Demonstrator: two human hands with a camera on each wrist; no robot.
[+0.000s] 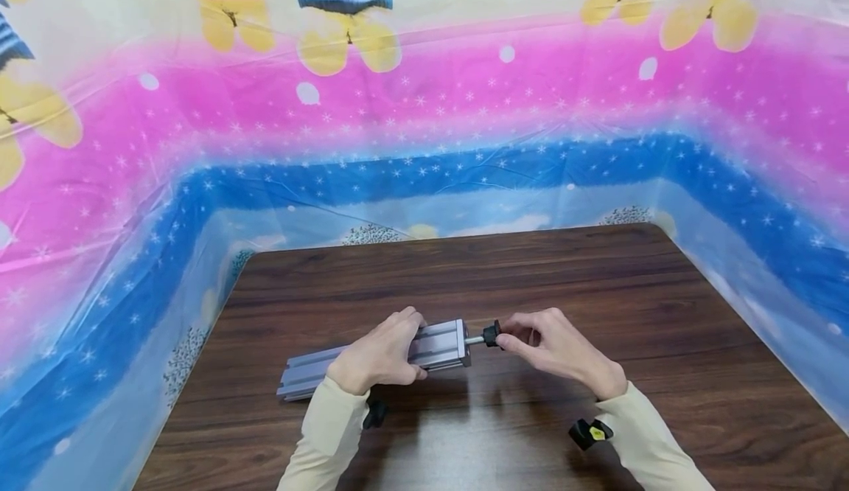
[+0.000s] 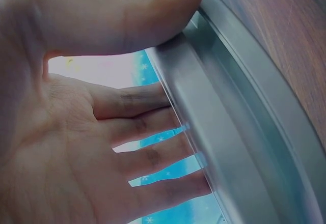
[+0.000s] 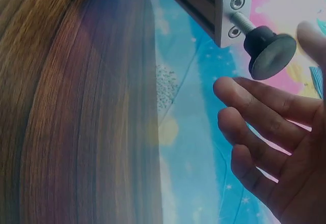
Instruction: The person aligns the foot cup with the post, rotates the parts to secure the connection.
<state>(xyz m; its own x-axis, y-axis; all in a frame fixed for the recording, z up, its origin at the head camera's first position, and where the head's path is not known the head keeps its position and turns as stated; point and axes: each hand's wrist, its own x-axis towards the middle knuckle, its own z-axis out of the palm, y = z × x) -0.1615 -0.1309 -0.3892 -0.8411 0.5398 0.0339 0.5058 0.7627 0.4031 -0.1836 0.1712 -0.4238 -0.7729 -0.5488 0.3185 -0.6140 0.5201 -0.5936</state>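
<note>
**Steadying the metal bar, fingers at its screw foot**

I am holding the metal bar (image 1: 378, 362) at lower centre of the frame, my left hand (image 1: 378, 358) wrapping it, thumb on one side and fingers on the other. My right hand (image 1: 553, 347) is reaching the black foot (image 1: 491, 333) at the bar's right end, fingers loosely curling, barely touching it. Bare table (image 1: 597, 284) is lying all around, its far edge meeting the colourful sheet (image 1: 424, 108).

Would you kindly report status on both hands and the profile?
Left hand grips aluminium profile. Right hand at black foot, fingers loose. Nothing obstructing.
</note>
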